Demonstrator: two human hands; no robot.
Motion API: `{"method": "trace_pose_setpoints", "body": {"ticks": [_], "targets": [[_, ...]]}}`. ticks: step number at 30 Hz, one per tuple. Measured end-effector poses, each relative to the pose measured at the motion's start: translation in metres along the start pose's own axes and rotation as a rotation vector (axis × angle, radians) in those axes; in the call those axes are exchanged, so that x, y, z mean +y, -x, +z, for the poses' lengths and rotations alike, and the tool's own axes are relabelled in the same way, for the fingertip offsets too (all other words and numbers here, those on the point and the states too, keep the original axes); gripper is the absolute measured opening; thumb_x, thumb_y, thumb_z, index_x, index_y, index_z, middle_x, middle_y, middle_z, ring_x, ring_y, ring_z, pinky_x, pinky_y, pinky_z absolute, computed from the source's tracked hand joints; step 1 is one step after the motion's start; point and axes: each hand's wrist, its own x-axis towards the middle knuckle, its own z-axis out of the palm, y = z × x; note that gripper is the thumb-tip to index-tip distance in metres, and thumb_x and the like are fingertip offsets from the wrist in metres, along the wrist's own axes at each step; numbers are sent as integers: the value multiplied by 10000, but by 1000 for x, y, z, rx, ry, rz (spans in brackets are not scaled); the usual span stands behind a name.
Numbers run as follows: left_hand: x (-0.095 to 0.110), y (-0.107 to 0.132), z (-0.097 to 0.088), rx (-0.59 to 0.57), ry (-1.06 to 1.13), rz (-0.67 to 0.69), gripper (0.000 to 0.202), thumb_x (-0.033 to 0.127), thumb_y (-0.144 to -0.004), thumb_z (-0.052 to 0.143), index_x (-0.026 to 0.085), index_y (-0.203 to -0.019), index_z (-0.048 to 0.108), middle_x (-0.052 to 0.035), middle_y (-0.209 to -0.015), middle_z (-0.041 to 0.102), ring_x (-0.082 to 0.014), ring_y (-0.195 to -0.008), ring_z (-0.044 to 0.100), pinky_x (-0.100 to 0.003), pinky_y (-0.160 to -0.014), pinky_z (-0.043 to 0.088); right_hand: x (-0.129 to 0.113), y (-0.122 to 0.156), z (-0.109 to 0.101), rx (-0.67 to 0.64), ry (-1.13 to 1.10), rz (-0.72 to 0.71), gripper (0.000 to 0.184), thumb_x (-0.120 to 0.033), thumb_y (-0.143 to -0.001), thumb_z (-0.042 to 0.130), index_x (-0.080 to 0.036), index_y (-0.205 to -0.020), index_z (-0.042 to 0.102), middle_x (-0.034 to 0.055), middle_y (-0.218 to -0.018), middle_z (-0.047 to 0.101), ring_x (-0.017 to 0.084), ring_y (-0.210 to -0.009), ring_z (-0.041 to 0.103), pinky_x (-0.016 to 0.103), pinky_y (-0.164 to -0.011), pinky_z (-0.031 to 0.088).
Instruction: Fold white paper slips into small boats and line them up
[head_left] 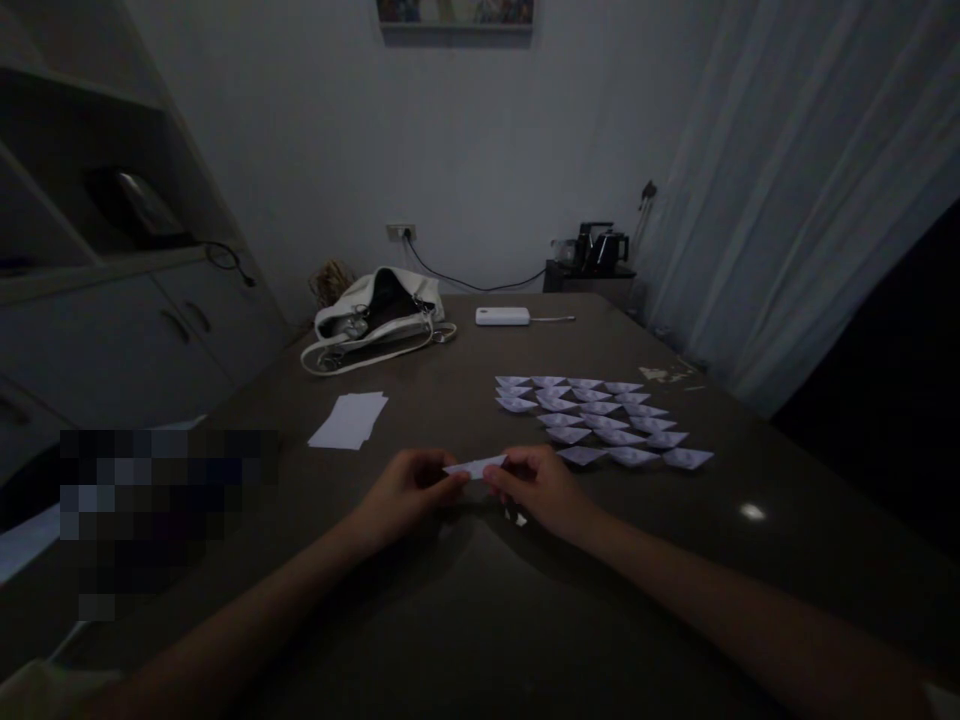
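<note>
My left hand [409,492] and my right hand [534,487] meet over the dark table [480,600], both pinched on one small folded white paper piece [475,466] held between them just above the surface. Right of my right hand lie several folded white paper boats [600,420] in rows. A small stack of white paper sheets [349,420] lies to the left, beyond my left hand.
A white handbag [375,318] sits at the table's far left, a white power bank [502,316] with a cable beside it. A kettle [600,246] stands on a side stand behind. Cabinets line the left, a curtain hangs on the right. A small paper scrap [517,518] lies under my right hand.
</note>
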Motion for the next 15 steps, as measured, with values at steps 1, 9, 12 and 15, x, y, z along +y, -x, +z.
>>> {"method": "trace_pose_setpoints", "body": {"ticks": [1,9,12,15], "targets": [[-1,0,0,-10,9,-4,310,429,-773,610,125,-718,597,14,-582,578,-122,-550,546,-221,-536,406,-1,1,0,2,18,-17,273,-337,-824,587,-145,-630,598,-4,-539,558,98,-500,504,206,-480,364],[2,3,6,-33,128,15,315,429,-747,659,114,-754,646,-14,-646,619,-116,-576,547,-216,-545,422,-8,5,1,-26,60,-81,268,-331,-807,603,-149,-613,568,-16,-545,523,98,-515,477,210,-482,343],[5,5,5,-9,167,16,298,410,-736,676,115,-725,639,-10,-630,612,-110,-569,538,-206,-531,408,-8,4,3,-31,-20,-77,310,-381,-822,580,-149,-618,577,-6,-551,537,100,-508,484,216,-481,356],[5,5,4,-7,181,45,258,369,-757,668,117,-707,640,0,-613,600,-99,-560,526,-193,-525,391,-11,3,3,-47,-135,-87,329,-409,-846,532,-153,-653,604,1,-579,560,96,-508,491,218,-489,373]]}}
